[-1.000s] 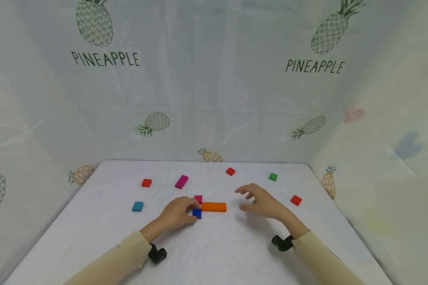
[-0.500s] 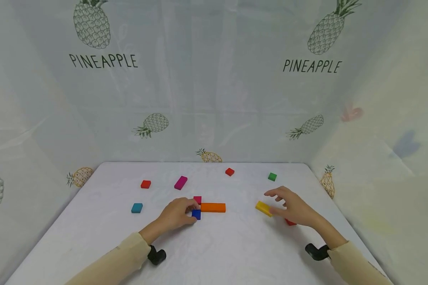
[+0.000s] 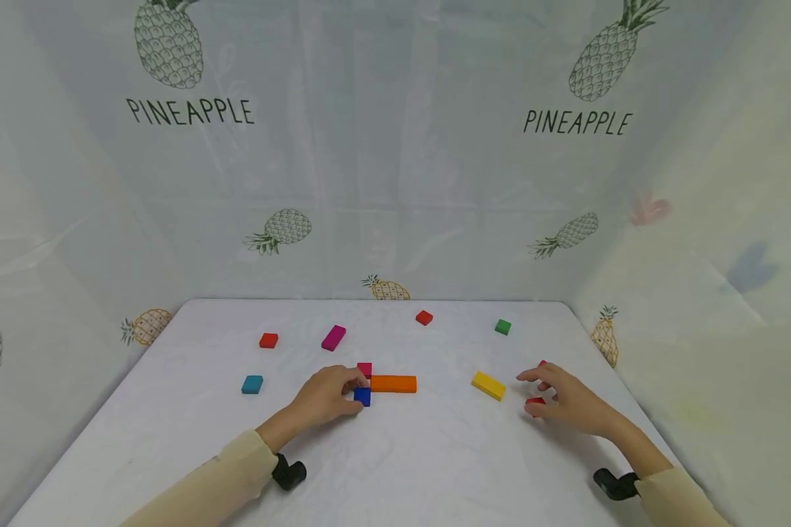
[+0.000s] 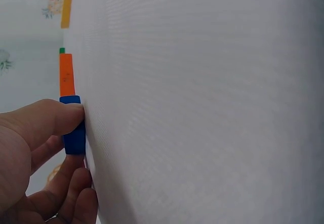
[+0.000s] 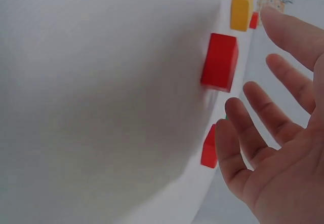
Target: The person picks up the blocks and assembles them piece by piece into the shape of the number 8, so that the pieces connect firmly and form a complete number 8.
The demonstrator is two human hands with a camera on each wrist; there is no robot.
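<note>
In the head view my left hand [image 3: 329, 391] holds a blue block [image 3: 362, 397] at the table's middle. In the left wrist view the thumb lies against the blue block [image 4: 74, 127], with fingers curled behind it. A crimson block [image 3: 365, 369] and a long orange block [image 3: 393, 384] lie beside it; fingers partly cover the group. My right hand [image 3: 573, 402] hovers at the right over a red block [image 3: 535, 402], fingers spread and loosely bent. In the right wrist view a gap shows between the right hand [image 5: 283, 122] and the red block [image 5: 220, 62].
A yellow block [image 3: 488, 386] lies left of the right hand. Farther back are a green block [image 3: 503, 327], a red block [image 3: 425, 318], a magenta block [image 3: 333, 338] and another red block [image 3: 268, 340]. A teal block [image 3: 252, 384] lies left. A patterned curtain [image 3: 395, 161] surrounds the white table [image 3: 435, 468].
My right hand has moved right, from near the orange block past the yellow block to the red one. The yellow block has come into view. The left hand has stayed at the blue block.
</note>
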